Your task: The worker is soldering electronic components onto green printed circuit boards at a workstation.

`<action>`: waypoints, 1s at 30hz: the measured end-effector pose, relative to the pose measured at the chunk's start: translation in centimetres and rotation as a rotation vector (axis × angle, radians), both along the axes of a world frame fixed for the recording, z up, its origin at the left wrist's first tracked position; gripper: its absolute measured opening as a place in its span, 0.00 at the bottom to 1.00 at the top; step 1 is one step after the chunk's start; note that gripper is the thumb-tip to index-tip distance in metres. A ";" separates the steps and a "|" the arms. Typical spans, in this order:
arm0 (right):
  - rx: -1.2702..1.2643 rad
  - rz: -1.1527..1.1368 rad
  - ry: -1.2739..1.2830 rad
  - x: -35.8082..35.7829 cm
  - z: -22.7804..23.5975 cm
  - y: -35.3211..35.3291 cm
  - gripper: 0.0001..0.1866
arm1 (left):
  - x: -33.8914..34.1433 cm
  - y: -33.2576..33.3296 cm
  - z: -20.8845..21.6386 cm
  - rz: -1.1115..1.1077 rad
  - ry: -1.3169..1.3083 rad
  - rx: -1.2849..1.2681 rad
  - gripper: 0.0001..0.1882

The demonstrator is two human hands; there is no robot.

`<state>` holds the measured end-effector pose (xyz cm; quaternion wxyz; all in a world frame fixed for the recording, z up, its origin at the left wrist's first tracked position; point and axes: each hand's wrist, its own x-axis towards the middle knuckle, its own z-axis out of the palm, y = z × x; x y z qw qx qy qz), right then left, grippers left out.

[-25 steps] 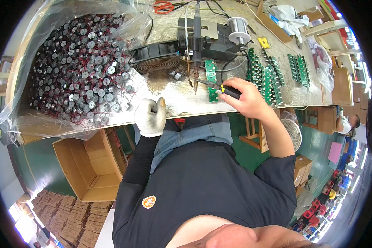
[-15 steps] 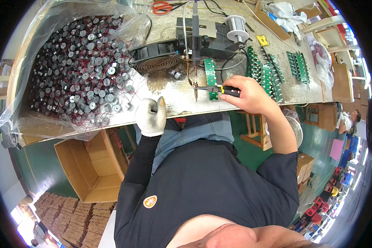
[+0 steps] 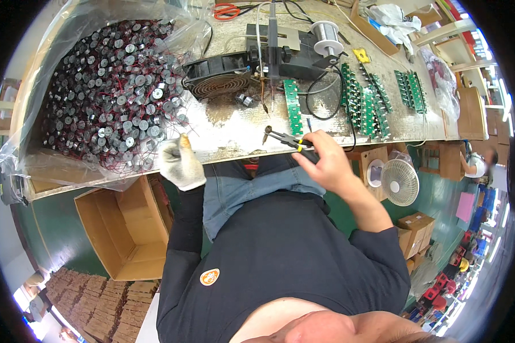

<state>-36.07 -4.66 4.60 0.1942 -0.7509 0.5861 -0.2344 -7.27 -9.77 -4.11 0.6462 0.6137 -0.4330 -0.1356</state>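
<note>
My right hand (image 3: 329, 163) is closed round the black and yellow handles of a pair of pliers (image 3: 289, 139). The plier jaws point left, with a short brown metal piece (image 3: 266, 132) at their tips, just above the table's front edge. My left hand (image 3: 181, 166), in a white glove with a stained thumb, is at the table edge beside the heap of small round metal parts with red wires (image 3: 114, 97). Its thumb stands apart from the fingers, and nothing shows in it. An upright soldering iron (image 3: 273, 43) stands beyond the pliers. Right of it lies a green circuit board strip (image 3: 293, 108).
A black fan unit (image 3: 217, 77) and a solder wire spool (image 3: 327, 37) stand at the back of the table (image 3: 229, 134). More green board strips (image 3: 363, 106) lie to the right. Below the table are an open cardboard box (image 3: 126, 231) and a white fan (image 3: 400, 182).
The pliers have come away from the soldering iron's lower end, toward me, with the brown metal piece now at their jaws. My left hand has moved left, toward the wired parts.
</note>
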 end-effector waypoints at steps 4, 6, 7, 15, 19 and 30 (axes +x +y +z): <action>-0.253 -0.116 0.020 2.8 -2.4 1.0 0.20 | 1.4 -0.2 1.3 -0.028 -0.032 -0.097 0.16; -0.296 -0.138 0.035 3.6 -2.7 1.2 0.21 | 2.1 0.1 1.1 -0.059 -0.120 -0.134 0.16; -0.318 -0.144 0.101 3.8 -2.9 1.3 0.21 | 1.9 -0.2 0.3 -0.038 -0.090 -0.128 0.17; -0.281 -0.156 0.232 4.5 -3.5 1.8 0.22 | 2.8 -0.8 -0.9 -0.169 -0.202 -0.065 0.17; -0.249 -0.136 0.188 5.0 -3.5 1.3 0.22 | 4.0 -0.9 -0.7 -0.078 -0.373 -0.071 0.14; -0.211 -0.122 0.124 3.3 -4.5 2.9 0.18 | 2.7 0.0 0.6 -0.153 -0.285 -0.139 0.14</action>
